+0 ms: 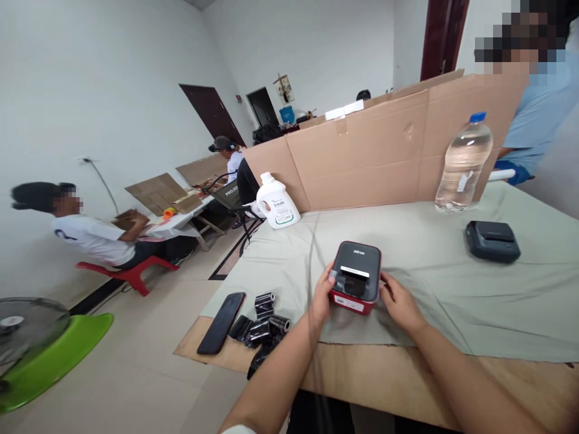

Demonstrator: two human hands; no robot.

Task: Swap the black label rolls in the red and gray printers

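A small red and black label printer point(357, 272) stands on the grey-green cloth point(452, 289) near the table's front edge. My left hand point(322, 296) grips its left side, fingers on the casing. My right hand point(398, 302) holds its right side. Several black paper rolls point(265, 325) lie in a heap to the left, beside a black phone point(221, 322) lying face up.
A second dark printer point(492, 240) sits at the right. A water bottle point(464, 163) and a white jug point(277, 202) stand by the cardboard wall point(375, 157). A person in blue stands at the far right; others sit at the left. A green fan base point(49, 355) sits low left.
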